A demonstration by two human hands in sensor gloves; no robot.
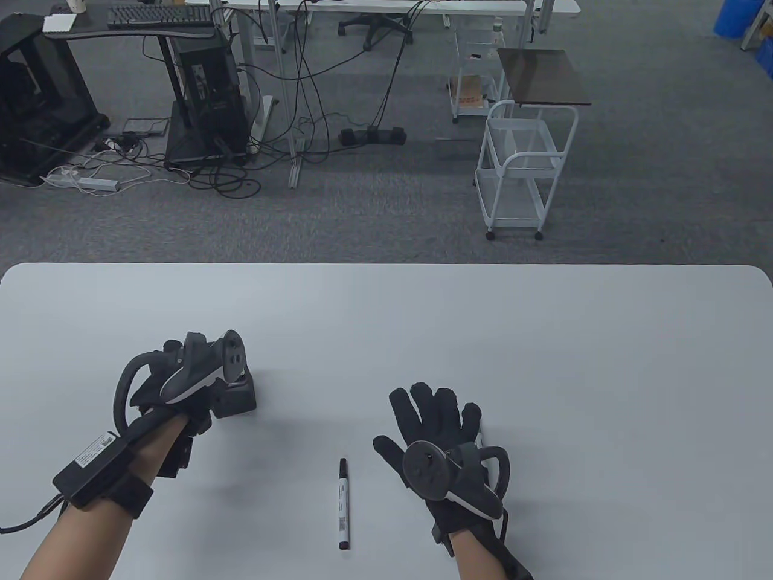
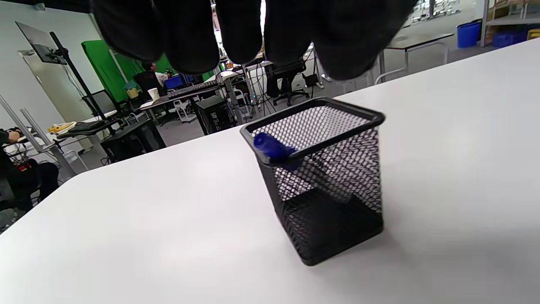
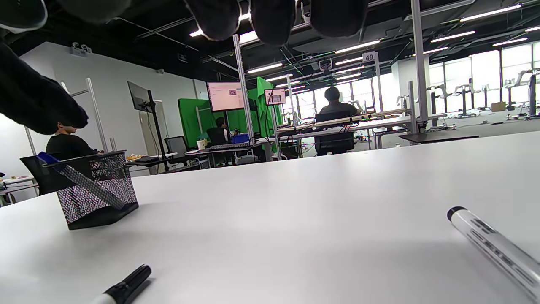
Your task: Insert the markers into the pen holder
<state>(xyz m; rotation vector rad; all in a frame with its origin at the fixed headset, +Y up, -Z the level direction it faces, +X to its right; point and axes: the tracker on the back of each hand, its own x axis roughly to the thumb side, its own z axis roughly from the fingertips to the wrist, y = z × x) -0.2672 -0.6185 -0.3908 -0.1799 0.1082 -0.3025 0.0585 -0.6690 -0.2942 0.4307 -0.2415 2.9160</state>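
Note:
A black mesh pen holder stands on the white table, partly hidden by my left hand. In the left wrist view the holder has a blue-capped marker leaning inside, and my left fingers hang just above its rim, holding nothing. A black-capped marker lies on the table between the hands. My right hand hovers with fingers spread, empty. The right wrist view shows that marker's cap and a second marker lying near the hand, plus the holder further off.
The table's far edge runs across the middle of the table view. Beyond it on the floor are a white wire cart, desks and cables.

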